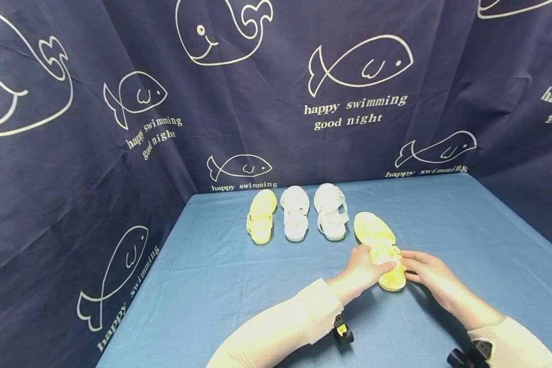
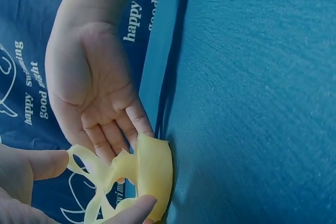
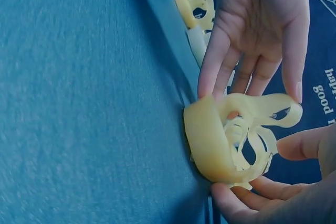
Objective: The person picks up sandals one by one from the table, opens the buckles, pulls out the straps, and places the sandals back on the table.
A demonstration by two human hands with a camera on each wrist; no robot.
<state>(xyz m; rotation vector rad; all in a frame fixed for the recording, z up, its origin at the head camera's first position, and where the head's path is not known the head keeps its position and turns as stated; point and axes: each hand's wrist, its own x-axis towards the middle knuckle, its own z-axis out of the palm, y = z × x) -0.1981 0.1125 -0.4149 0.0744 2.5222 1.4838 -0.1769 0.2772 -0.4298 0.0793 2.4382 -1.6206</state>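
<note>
Okay, I'm seeing dark fish-print fabric behind a blue worktop, three sandals lined up at the back, and a yellow sandal just right of them with left hand and right hand both gripping its heel half.

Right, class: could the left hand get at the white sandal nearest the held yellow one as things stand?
Probably yes: nothing visible blocks the way between the left hand and that white sandal, though the hand grips the yellow sandal and would likely need to let go first.
</note>
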